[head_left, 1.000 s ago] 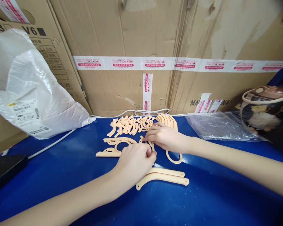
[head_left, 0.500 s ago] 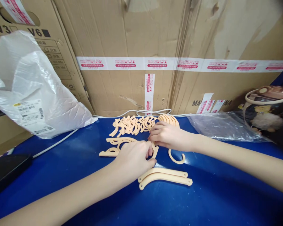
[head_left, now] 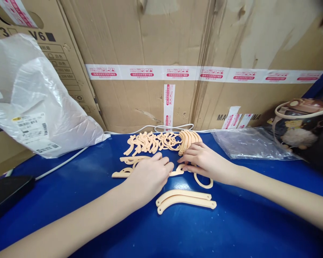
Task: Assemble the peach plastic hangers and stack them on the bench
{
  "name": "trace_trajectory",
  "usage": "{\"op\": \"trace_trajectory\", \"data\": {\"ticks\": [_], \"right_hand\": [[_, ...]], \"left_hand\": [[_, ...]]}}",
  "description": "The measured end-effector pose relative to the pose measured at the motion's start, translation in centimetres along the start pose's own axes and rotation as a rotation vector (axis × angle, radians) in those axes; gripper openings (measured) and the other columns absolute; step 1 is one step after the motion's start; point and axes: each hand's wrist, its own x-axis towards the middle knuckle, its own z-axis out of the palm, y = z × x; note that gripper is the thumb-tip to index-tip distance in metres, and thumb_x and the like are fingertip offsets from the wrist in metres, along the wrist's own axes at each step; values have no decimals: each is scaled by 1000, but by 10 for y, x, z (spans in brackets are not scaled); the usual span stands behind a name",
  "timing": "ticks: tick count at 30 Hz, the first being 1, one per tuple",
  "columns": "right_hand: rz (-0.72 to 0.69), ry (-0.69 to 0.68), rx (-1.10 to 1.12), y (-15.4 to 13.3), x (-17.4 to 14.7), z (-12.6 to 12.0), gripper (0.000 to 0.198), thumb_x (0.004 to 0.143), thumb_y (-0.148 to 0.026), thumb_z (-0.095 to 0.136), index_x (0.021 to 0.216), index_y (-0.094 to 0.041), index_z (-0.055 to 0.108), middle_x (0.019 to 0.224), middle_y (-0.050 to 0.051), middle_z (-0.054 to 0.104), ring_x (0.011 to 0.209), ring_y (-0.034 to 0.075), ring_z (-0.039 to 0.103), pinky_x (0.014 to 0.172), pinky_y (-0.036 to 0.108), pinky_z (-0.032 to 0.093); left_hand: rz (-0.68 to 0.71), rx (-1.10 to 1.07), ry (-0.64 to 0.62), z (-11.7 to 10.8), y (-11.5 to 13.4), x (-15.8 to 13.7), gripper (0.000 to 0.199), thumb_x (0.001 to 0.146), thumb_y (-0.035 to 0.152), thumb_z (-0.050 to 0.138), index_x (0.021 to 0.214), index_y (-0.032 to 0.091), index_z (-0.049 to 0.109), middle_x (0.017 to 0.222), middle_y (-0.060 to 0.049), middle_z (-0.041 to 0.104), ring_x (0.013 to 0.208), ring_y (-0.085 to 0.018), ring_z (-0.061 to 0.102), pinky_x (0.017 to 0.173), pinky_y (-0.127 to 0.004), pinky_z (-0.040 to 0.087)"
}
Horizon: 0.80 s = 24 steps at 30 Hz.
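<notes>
Now one small pale piece (head_left: 178,171) lies low over the blue surface (head_left: 239,225), between the two hands, which are apart from each other. The left hand (head_left: 153,175) has bent fingers and covers the left end of this piece; I cannot tell if it grips. The right hand (head_left: 200,160) has its fingertips at the other end, and its hold is also not clear. Just beside the right hand is a round hook (head_left: 204,186). Nearer to the person lie two curved strips (head_left: 190,200), side by side. Behind the hands, many small pieces (head_left: 150,142) are heaped.
</notes>
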Motion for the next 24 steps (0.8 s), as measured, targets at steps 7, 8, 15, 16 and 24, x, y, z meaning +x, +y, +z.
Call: {"op": "trace_trajectory", "data": {"ticks": [7,8,15,16,24], "right_hand": [[33,-39,128,-1,-8,-5,22,95,-35,50,106,-24,65,103,2,66,102,20,56,93,38,33],[40,-46,140,-1,-9,-5,21,94,-35,50,106,-24,64,103,2,66,102,19,55,93,38,33],[84,-34,157,-2,-8,1,22,93,-34,53,109,-23,63,104,4,64,103,21,55,93,38,35],[95,-28,152,-3,-8,2,22,94,-33,52,110,-23,63,105,5,64,103,21,56,93,39,36],[125,24,127,-8,-7,6,21,93,-27,52,110,-25,63,106,5,66,104,22,58,91,40,38]], "left_hand": [[33,-39,8,3,-1,-7,20,93,16,47,92,16,67,91,-5,65,91,-23,56,77,-36,48],[51,-58,28,4,-1,-9,21,93,17,46,94,16,68,92,-5,65,92,-22,56,79,-36,47],[138,-141,173,11,-2,-22,39,101,34,31,109,15,64,101,-7,66,96,-23,56,83,-39,42],[141,-141,184,11,-3,-24,40,101,35,30,113,15,63,103,-7,66,99,-24,56,85,-40,41],[133,-171,180,17,-6,-33,44,99,46,31,124,20,56,120,-5,63,120,-26,47,100,-43,30]]}}
